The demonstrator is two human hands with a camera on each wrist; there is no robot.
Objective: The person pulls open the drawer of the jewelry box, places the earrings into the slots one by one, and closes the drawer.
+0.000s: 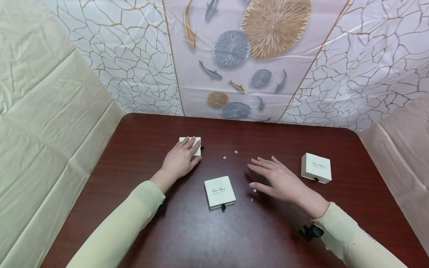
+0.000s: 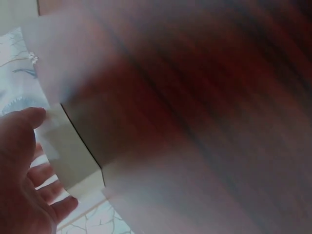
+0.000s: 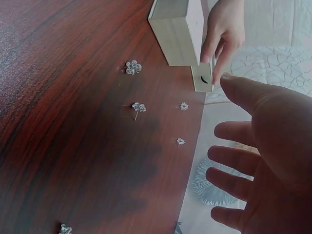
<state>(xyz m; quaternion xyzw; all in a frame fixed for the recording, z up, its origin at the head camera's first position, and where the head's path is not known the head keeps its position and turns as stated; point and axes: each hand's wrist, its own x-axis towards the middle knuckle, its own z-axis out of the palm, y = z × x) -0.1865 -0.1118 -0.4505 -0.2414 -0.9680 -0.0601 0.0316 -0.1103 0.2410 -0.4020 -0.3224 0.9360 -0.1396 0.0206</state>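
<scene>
Well, we see the left box point(image 1: 197, 152) under the left hand point(image 1: 178, 160), fingers apart across its top, far left on the table point(image 1: 187, 238). The right hand point(image 1: 281, 179) hovers, fingers spread, near earrings point(image 1: 251, 200), between middle box point(image 1: 220, 191) and right box point(image 1: 316, 167).

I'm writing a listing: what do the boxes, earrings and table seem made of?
Boxes: probably matte cardboard, judging by flat pale faces and crisp edges. Earrings: likely shiny silvery metal, perhaps with stones, given the glints. Table: glossy wood or laminate, showing sheen and grain.
</scene>
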